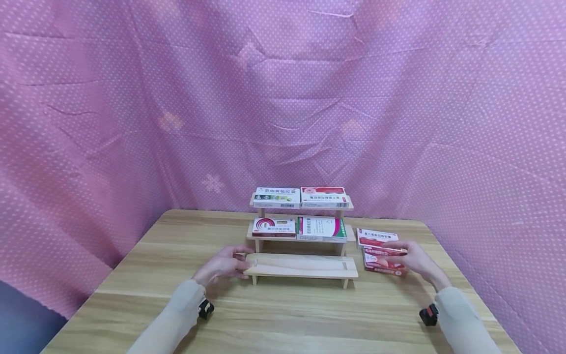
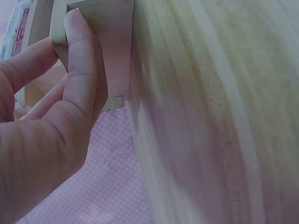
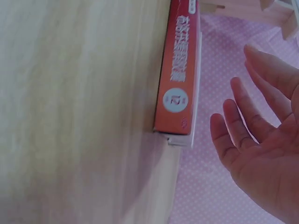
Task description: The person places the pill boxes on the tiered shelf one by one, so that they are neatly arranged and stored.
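Observation:
A wooden three-step display shelf (image 1: 300, 265) stands mid-table. My left hand (image 1: 225, 263) grips the left end of its lowest step, thumb on one side and fingers on the other, as the left wrist view also shows on the wooden end piece (image 2: 59, 28). My right hand (image 1: 413, 258) is over two medicine boxes at the shelf's right, fingers spread and apart from them in the right wrist view. The nearer is a red medicine box (image 1: 376, 265); behind it lies a white and red medicine box (image 1: 376, 236). The hand partly covers both.
The top step carries a white and green box (image 1: 276, 196) and a red and white box (image 1: 325, 197). On the middle step lie a white box with a swirl (image 1: 274, 227) and a green-edged box (image 1: 320, 228). A pink dotted cloth (image 1: 283, 98) hangs behind the wooden table (image 1: 283, 319).

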`<move>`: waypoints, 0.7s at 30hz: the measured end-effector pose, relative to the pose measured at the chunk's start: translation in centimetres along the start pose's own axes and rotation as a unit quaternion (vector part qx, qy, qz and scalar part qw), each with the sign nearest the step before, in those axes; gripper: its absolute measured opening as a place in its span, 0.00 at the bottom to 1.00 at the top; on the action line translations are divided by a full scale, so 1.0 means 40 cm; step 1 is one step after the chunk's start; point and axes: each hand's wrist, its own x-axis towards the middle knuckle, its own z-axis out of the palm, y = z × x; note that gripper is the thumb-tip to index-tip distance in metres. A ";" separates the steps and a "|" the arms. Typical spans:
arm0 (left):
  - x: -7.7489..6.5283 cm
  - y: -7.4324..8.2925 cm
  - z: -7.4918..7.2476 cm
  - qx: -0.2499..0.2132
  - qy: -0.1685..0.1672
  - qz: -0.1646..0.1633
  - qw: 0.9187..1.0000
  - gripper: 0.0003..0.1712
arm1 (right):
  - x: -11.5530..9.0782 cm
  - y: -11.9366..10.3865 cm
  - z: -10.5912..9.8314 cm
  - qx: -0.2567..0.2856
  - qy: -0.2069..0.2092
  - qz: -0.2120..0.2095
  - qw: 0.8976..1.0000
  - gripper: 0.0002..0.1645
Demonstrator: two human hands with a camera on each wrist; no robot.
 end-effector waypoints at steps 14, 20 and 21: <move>-0.003 0.001 0.000 -0.002 0.000 -0.001 1.000 0.30 | -0.001 0.039 0.002 0.016 -0.013 0.016 1.000 0.31; -0.005 0.003 -0.001 0.003 0.001 -0.001 1.000 0.30 | -0.005 0.039 0.004 -0.024 -0.004 0.016 1.000 0.30; -0.006 0.002 -0.001 0.004 0.000 0.000 1.000 0.30 | -0.006 0.041 0.004 -0.026 -0.006 0.016 1.000 0.29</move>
